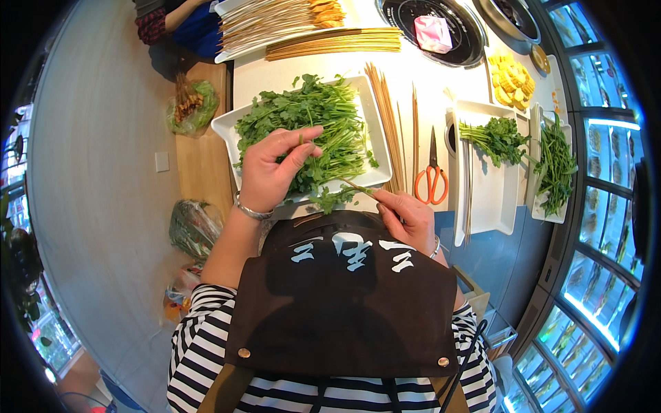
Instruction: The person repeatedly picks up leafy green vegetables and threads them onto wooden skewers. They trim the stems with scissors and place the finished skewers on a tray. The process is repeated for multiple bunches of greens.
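Note:
A large pile of cilantro (310, 111) fills a white tray (381, 139) before me. Over the pile, my left hand (279, 162) pinches a thin cilantro stem between thumb and fingers. At the tray's near right corner, my right hand (407, 217) grips a thin bamboo skewer (353, 184), whose tip points up and left. Folded green stem sits on the skewer by my fingertips, and a leafy cilantro sprig (330, 199) hangs beside it. The skewer's other end is hidden by my right hand.
Loose bamboo skewers (386, 129) lie along the tray's right side, then orange-handled scissors (432, 180). Another white tray (488, 206) holds skewered cilantro (498, 139). Corn pieces (511, 82), an induction cooktop (400, 13) and bundled skewers (330, 42) lie farther back. A person's sleeve (151, 27) shows upper left.

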